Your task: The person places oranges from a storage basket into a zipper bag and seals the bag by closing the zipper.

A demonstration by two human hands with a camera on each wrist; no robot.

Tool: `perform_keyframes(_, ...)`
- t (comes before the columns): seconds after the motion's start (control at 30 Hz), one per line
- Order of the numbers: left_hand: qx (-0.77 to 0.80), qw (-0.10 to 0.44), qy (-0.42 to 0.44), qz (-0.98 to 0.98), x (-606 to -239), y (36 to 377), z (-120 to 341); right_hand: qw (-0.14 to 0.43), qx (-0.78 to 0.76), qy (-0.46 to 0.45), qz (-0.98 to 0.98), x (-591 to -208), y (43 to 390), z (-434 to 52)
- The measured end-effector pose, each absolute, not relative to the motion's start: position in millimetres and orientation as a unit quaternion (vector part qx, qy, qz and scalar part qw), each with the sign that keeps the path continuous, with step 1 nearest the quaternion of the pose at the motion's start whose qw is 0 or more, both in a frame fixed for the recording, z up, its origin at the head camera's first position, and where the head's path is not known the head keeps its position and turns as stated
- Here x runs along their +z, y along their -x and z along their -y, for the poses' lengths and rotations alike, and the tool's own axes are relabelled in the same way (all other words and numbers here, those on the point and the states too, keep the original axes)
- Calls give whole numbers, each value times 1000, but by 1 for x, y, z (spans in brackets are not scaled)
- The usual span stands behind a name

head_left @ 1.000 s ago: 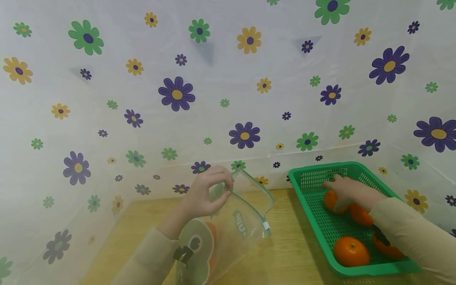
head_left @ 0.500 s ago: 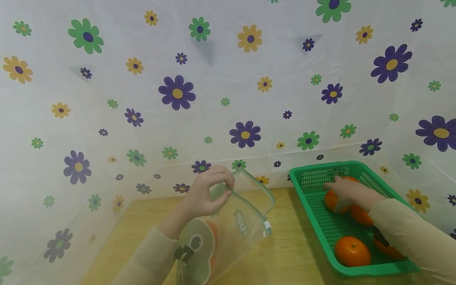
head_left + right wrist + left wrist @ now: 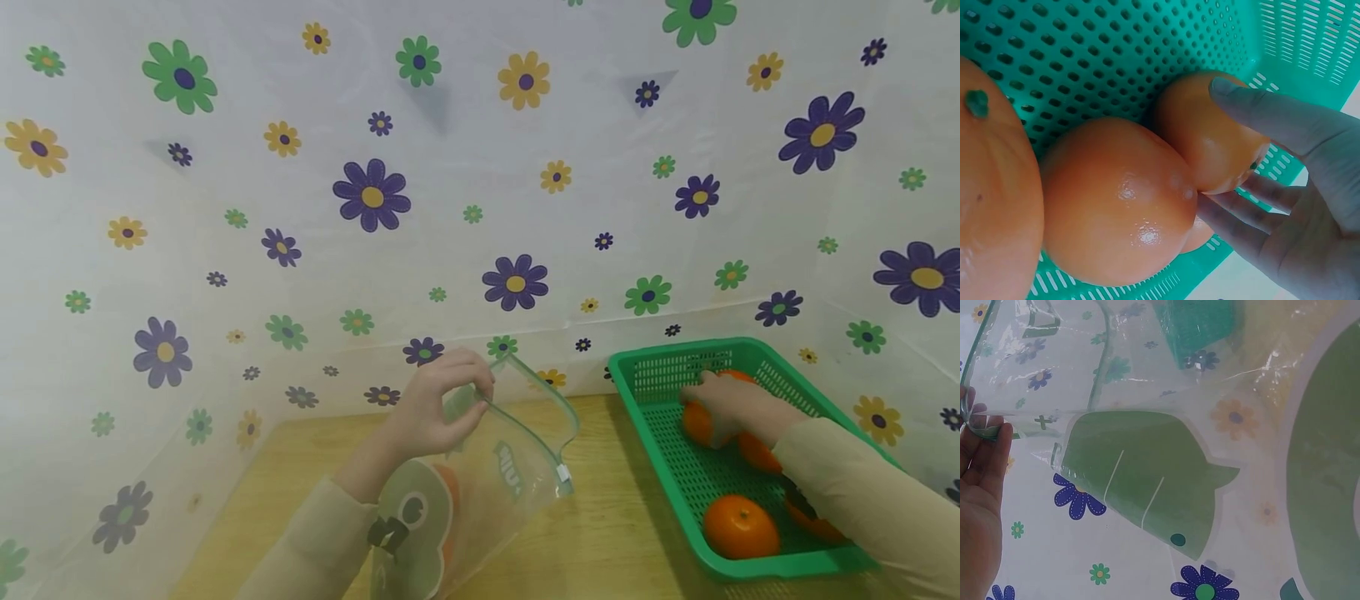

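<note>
My left hand (image 3: 468, 406) pinches the rim of a clear zip bag (image 3: 517, 467) with green print and holds its mouth up above the wooden table. An orange (image 3: 450, 485) shows through the bag. In the left wrist view my fingers (image 3: 982, 456) pinch the bag's edge (image 3: 1141, 481). My right hand (image 3: 723, 400) reaches into the green basket (image 3: 675, 350), with thumb and fingers curled round an orange (image 3: 693, 422). In the right wrist view my thumb lies over that orange (image 3: 1210, 137), and the fingers of my right hand (image 3: 1272, 200) are under it.
More oranges (image 3: 738, 527) (image 3: 757, 454) lie in the basket, two of them (image 3: 1116, 200) (image 3: 991, 187) close against the gripped one. A flower-print sheet (image 3: 450, 208) walls the back and both sides. Bare wooden table (image 3: 607, 517) lies between bag and basket.
</note>
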State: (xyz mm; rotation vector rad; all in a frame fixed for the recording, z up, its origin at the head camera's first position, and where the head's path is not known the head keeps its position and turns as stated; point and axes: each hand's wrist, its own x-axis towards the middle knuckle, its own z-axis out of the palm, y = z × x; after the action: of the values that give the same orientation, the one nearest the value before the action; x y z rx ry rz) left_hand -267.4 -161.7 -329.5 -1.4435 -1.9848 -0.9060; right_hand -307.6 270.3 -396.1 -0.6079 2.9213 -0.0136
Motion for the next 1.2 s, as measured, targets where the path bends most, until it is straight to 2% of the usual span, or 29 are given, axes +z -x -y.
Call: perform_keyframes(1.2, -340, 258, 530, 732, -330, 267, 161, 54, -3, 201, -978, -406, 309, -272)
